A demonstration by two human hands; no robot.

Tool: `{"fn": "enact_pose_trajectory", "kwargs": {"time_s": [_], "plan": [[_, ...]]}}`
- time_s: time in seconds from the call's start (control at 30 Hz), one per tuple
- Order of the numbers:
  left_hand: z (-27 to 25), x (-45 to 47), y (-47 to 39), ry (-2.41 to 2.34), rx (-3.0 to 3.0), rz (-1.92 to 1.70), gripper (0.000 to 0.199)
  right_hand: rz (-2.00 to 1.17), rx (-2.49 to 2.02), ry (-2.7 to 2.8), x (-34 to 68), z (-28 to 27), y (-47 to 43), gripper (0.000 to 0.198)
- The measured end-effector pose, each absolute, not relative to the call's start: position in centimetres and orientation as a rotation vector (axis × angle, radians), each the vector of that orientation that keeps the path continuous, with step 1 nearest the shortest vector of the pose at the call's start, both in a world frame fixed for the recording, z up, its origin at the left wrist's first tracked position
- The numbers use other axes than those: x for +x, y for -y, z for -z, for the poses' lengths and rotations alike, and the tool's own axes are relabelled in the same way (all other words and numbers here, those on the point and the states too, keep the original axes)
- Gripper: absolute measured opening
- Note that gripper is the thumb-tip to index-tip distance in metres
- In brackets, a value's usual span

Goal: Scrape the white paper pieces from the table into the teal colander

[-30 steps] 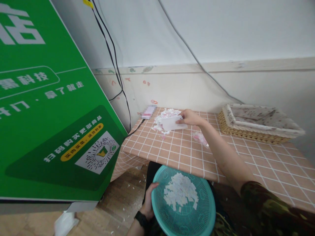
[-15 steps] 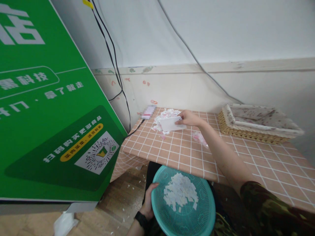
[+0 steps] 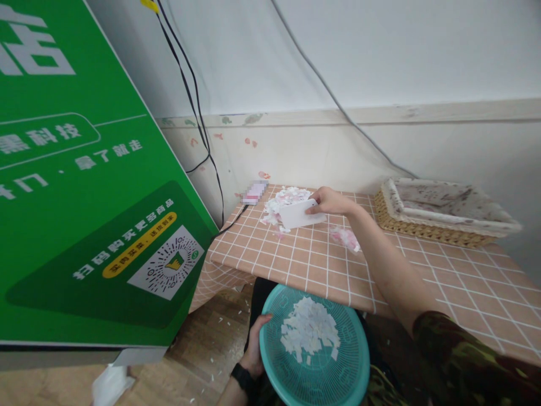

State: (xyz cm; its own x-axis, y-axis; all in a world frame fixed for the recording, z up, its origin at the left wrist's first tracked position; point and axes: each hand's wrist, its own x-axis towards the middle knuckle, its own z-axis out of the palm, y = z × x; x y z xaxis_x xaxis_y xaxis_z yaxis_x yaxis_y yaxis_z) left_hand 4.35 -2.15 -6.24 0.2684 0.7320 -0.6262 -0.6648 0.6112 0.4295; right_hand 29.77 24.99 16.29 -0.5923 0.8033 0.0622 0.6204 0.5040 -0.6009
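My right hand [image 3: 333,201] reaches over the table and pinches a flat white plastic scraper [image 3: 298,216] by its right end. The scraper is tilted up on its long edge, just in front of a pile of white and pinkish paper scraps [image 3: 291,195], and hides part of it. My left hand [image 3: 255,345] is closed on the left rim of a round teal plastic basket [image 3: 363,349], below the table edge at my lap. A heap of small white paper pieces [image 3: 309,327] lies inside the basket.
A checked cloth covers the table [image 3: 304,259]. Pink-and-white scraps [image 3: 345,238] lie under my right forearm. A lined wicker basket [image 3: 426,231] stands at the back right, a phone-like object [image 3: 255,193] at the back left. A green sign [image 3: 97,186] fills the left; paper bits dot the floor.
My right hand has moved slightly to the right with the scraper, drawing it a little away from the scrap pile. My left hand and the teal basket have not moved.
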Motion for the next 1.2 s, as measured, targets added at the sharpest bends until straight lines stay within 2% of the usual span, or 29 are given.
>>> {"fn": "enact_pose_trajectory", "kwargs": {"time_s": [0.4, 1.0, 1.2], "plan": [[6.4, 4.3, 2.1, -0.911, 0.093, -0.958, 0.032, -0.859, -1.158, 2.398, 29.8, -16.3, -24.9, 0.026], [5.8, 4.4, 2.1, -0.92, 0.066, -0.936, 0.034, -0.817, -1.175, 2.41, 29.7, -16.5, -24.7, 0.024], [5.8, 4.4, 2.2, -0.905, 0.077, -0.943, 0.035, -0.964, -1.05, 2.398, 28.5, -16.2, -24.4, 0.025]]}}
